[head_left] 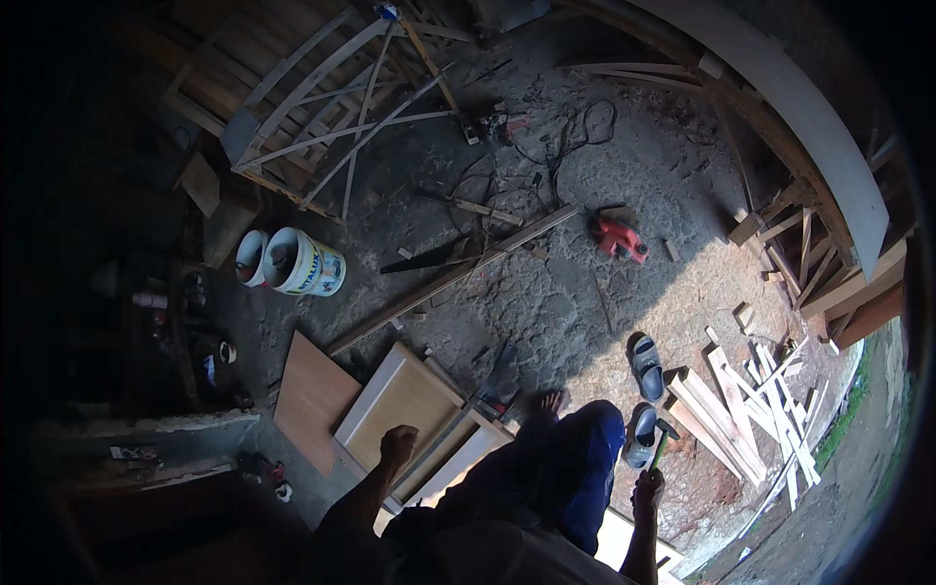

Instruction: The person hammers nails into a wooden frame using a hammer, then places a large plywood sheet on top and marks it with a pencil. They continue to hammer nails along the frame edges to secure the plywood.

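My right hand is wrapped round the green handle of a hammer, its head pointing away from me beside a grey clog. My left hand is closed in a fist above a wooden frame with a pale panel. Whether anything is inside that fist is hidden. The frame lies on the floor at my left, partly covered by my leg in dark blue trousers. A flat brown board rests against its left side.
Two grey clogs sit right of my bare foot. Cut wood strips are piled at the right. Farther off are a red power tool, a long timber, cables, white buckets and a slatted wooden frame.
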`<state>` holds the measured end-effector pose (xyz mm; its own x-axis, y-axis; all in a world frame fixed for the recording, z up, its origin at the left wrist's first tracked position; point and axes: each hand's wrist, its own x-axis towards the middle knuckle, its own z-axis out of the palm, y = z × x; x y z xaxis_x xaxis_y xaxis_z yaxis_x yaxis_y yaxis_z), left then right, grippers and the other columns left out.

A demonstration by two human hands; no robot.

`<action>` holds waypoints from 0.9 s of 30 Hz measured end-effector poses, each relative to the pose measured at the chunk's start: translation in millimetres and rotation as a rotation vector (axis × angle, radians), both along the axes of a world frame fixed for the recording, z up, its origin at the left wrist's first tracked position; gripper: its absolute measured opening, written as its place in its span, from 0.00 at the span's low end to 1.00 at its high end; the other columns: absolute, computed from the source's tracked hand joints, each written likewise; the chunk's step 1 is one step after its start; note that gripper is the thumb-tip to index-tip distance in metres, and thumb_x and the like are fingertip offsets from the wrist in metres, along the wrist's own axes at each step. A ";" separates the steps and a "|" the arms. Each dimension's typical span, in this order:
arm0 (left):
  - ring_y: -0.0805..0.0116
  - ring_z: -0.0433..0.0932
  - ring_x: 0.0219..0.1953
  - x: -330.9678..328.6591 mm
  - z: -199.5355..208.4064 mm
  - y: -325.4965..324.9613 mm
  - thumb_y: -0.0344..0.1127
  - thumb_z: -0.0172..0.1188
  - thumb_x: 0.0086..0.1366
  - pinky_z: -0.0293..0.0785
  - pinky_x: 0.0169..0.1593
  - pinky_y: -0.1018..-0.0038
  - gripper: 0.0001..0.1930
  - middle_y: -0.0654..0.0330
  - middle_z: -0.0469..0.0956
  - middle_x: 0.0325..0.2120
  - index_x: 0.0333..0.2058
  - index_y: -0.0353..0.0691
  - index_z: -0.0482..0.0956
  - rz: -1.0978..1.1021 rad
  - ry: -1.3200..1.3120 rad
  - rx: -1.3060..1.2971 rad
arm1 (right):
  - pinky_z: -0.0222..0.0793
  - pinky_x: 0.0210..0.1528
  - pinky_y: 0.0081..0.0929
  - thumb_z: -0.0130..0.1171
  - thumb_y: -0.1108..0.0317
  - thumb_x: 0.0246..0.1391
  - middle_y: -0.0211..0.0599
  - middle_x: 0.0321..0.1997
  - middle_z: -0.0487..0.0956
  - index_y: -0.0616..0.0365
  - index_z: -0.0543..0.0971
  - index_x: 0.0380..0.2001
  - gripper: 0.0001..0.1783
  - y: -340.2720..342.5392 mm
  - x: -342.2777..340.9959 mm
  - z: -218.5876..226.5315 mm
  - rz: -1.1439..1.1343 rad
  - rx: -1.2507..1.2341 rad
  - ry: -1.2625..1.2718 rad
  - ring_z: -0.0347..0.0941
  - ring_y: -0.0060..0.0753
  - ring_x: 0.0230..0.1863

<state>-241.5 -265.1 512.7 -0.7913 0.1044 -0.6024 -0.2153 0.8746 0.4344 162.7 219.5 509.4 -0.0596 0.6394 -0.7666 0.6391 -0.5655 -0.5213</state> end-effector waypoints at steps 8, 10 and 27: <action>0.68 0.83 0.32 67.5 46.1 342.2 0.31 0.62 0.64 0.79 0.36 0.70 0.07 0.58 0.83 0.34 0.38 0.34 0.81 0.163 -0.048 0.592 | 0.75 0.38 0.34 0.60 0.65 0.60 0.42 0.38 0.85 0.55 0.80 0.55 0.19 166.5 -198.5 35.0 1.231 0.153 0.072 0.81 0.38 0.37; 0.69 0.83 0.35 87.1 29.5 382.2 0.31 0.65 0.60 0.79 0.40 0.71 0.06 0.58 0.83 0.34 0.33 0.34 0.82 0.267 0.032 0.780 | 0.75 0.33 0.31 0.62 0.62 0.61 0.42 0.37 0.85 0.55 0.84 0.48 0.15 172.2 -224.7 -9.6 1.445 0.232 0.429 0.82 0.33 0.33; 0.48 0.84 0.44 222.1 -163.5 349.1 0.43 0.63 0.63 0.80 0.44 0.59 0.17 0.45 0.83 0.44 0.45 0.40 0.83 1.328 0.186 0.370 | 0.76 0.43 0.46 0.61 0.56 0.58 0.50 0.36 0.84 0.59 0.83 0.38 0.17 27.8 -451.3 -155.6 2.443 0.348 0.245 0.82 0.54 0.42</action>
